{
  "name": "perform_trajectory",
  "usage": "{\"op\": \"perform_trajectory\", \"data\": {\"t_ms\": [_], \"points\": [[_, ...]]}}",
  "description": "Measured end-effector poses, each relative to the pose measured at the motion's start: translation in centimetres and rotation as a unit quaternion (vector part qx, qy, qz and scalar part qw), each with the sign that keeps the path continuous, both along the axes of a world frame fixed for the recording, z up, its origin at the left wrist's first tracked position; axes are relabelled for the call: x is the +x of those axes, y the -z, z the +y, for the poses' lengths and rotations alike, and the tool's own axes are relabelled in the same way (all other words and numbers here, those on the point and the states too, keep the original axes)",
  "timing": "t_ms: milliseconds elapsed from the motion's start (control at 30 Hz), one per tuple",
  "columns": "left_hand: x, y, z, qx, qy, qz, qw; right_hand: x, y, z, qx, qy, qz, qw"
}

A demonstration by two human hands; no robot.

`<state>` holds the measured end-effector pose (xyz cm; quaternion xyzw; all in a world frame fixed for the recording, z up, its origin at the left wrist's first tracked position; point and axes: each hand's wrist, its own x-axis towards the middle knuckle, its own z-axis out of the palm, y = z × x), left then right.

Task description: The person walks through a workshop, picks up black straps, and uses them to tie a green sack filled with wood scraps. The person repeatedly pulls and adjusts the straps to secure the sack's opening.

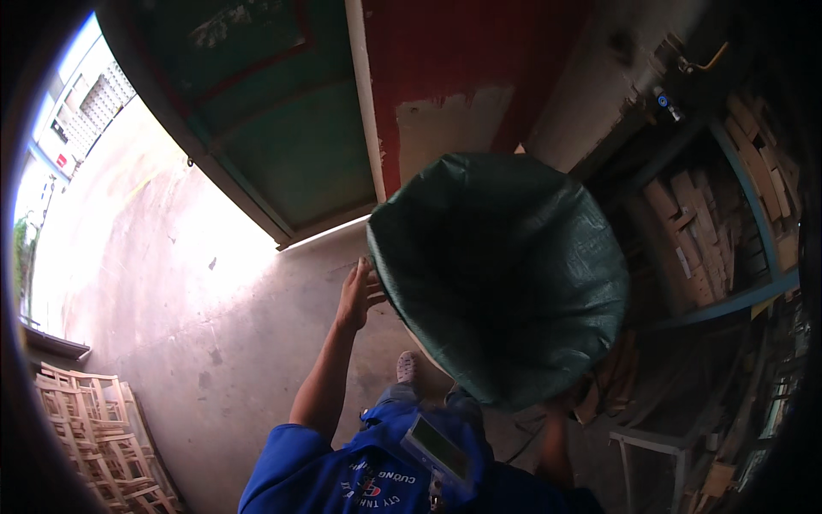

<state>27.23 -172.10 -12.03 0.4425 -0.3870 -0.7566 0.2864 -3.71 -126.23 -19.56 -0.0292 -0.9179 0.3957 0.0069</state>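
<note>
A large dark green plastic sack [548, 283] is in front of me, its wide round mouth facing up toward me. Its inside is deep in shadow and I cannot make out any contents. My left hand [358, 295] is at the sack's left rim, fingers stretched out and apart, against or just beside the outer side. Low on the right, my right hand [561, 404] is at the near right edge of the sack. Shadow and the sack hide its fingers, so its grip does not show.
A green metal door [282, 128] stands ahead, beside a red wall panel [445, 51]. Bright daylight falls on the concrete floor [214, 343] at left. Wooden frames [103, 428] are stacked at lower left. On the right, a blue rack [753, 295] holds wood pieces [693, 231]; a metal frame [655, 441] stands nearer.
</note>
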Motion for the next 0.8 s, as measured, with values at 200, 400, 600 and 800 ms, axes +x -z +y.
{"op": "perform_trajectory", "data": {"t_ms": [200,400,600,800], "points": [[-0.7,-4.7,-4.8,0.009,0.056,0.015,0.998,-2.9,-12.6,4.9,-0.092,0.119,0.079,0.985],[-2.2,-5.6,-6.4,-0.002,0.076,-0.033,0.997,4.9,-25.3,-9.5,-0.107,-0.180,0.067,0.976],[-2.2,-3.9,-6.9,0.020,0.067,0.069,0.995,9.3,-24.4,-24.2,-0.278,-0.424,-0.152,0.848],[-1.4,-2.0,-7.9,-0.004,0.043,0.124,0.991,10.5,-19.6,-38.6,-0.259,-0.442,-0.314,0.800]]}}
